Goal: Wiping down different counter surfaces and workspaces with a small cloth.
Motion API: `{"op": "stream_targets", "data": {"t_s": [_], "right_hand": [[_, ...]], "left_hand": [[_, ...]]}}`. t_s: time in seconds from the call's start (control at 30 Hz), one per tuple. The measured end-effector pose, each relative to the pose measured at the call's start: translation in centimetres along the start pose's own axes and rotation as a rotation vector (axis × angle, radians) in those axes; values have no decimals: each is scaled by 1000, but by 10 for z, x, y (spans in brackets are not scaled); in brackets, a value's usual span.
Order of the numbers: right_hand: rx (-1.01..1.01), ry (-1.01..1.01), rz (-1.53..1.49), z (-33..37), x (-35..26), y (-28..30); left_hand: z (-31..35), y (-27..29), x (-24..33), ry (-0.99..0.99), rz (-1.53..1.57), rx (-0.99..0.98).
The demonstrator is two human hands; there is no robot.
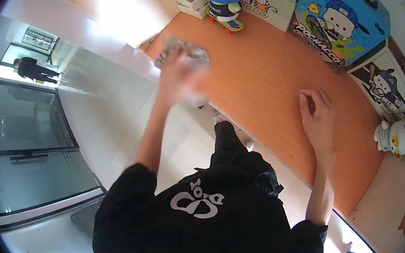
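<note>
My left hand (175,77) is over the left edge of an orange wood-look surface (267,79), smeared by motion. It is closed on a crumpled greyish cloth (181,49), which lies over the far left edge of that surface. A pale pink and white blur beside this hand is too smeared to make out. On the right part of the surface, my right hand (318,115) rests with its fingers loosely curved. A gap shows between its thumb and fingers, and nothing is in it.
At the back stand a blue-clad figure on a skateboard (224,9), small white boxes (190,0) and a blue cartoon-printed case (344,15). On the right are a cartoon picture panel (382,86) and a white plush dog (396,138). A person (33,69) stands far left beyond glass doors (25,146).
</note>
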State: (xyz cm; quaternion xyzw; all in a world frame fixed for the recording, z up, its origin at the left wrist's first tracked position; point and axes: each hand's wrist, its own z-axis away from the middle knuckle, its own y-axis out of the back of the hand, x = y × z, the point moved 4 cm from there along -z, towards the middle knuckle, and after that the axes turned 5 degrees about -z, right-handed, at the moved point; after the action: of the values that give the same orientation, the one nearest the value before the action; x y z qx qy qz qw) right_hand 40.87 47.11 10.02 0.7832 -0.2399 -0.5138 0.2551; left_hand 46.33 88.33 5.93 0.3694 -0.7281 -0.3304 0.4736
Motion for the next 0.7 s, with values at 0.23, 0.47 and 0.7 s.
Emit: {"op": "stream_targets", "data": {"t_s": [0.23,0.47,0.7], "right_hand": [[1,48,25,0,1,-2],[-16,81,9,1,-3,-6],[-5,26,7,5,-4,1]], "left_hand": [[43,-14,87,-47,-15,-38],[-12,20,-73,89,49,260],[36,-25,13,51,127,322]]}}
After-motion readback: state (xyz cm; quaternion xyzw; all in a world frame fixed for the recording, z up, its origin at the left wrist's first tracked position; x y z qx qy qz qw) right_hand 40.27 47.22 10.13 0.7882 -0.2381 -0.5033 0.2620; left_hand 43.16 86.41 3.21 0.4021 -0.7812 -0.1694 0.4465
